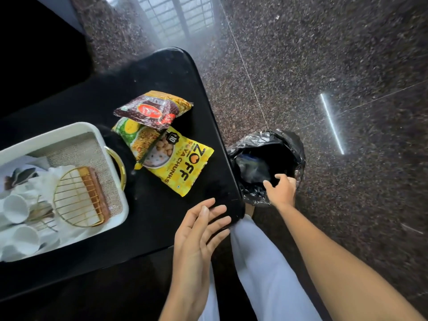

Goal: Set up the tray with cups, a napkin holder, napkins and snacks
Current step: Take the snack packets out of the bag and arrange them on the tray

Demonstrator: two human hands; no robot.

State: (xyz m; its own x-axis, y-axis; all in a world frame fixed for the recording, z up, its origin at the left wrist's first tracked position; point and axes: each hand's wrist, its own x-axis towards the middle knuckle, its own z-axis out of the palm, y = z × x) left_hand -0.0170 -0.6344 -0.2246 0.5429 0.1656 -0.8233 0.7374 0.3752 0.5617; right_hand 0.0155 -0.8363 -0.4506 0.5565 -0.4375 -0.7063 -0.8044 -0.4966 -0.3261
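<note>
The white tray point(97, 229) stands on a black table point(162, 84) and I take it as the reference for all places. Inside the tray, on its woven mat, a golden wire napkin holder point(78, 200) lies on its side. Left of the holder, also inside the tray, are white napkins point(46, 179) and several small white cups point(15, 208); they are blurred, so I cannot count them exactly.

Outside the tray, just to the right of its golden handle point(120, 165), three snack packets lie on the table in an overlapping pile. The yellow packet point(183, 167) is at the bottom, the green packet point(136, 140) partly covers it, and the brown packet point(152, 110) is on top, at the far side.

Further right of the tray, past the table edge, a bin point(268, 156) lined with a black bag stands on the speckled stone floor.

The left hand point(196, 230) is over the near table corner, right of the tray, fingers spread and relaxed, holding nothing. The right hand point(281, 188) is above the mouth of the bin, fingers loosely bent and apart, and it holds nothing I can see
</note>
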